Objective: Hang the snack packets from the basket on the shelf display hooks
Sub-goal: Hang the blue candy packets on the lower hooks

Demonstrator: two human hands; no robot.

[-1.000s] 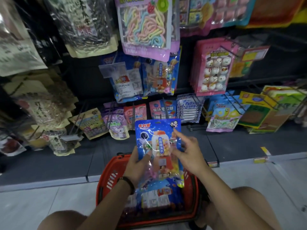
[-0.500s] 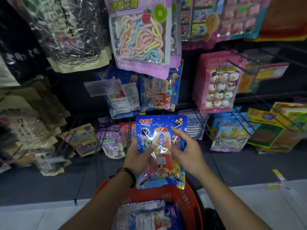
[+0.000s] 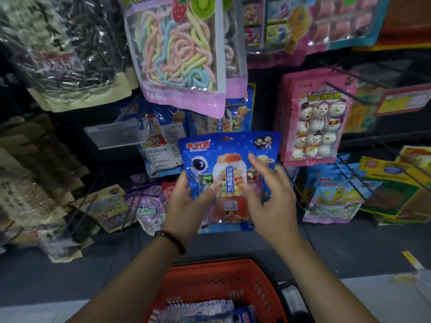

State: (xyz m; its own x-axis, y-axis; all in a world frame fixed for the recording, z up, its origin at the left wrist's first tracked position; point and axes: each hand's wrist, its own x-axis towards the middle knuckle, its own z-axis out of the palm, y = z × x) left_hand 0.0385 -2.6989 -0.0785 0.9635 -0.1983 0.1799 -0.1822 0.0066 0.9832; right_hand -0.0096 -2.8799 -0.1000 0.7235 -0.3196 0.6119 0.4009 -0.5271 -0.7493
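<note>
Black backing of the shelf display (image 3: 263, 71) fills your view, crowded with hanging stock, the big pastel rope-candy bag (image 3: 177, 50) foremost. Below, the red basket (image 3: 221, 280) sits at your knees with more packets (image 3: 198, 311) waiting inside. You hold the blue gumball-machine packet (image 3: 229, 148) upright and face-out between basket and display, right in front of the matching blue packets (image 3: 163, 141) already hung, presumably so its header hole can be lined up with their hook; that hook is hidden behind the pastel bag. Your left hand (image 3: 184, 206) grips the packet's left edge, thumb on the front and fingers behind, carrying its weight. Your right hand (image 3: 272, 197) is spread loosely over the front, grasping nothing; whether its fingertips touch the film, you cannot tell. Compared with half a second ago, the packet has risen well clear of the basket and closer to its row, and your right hand has let go of the right edge.
</note>
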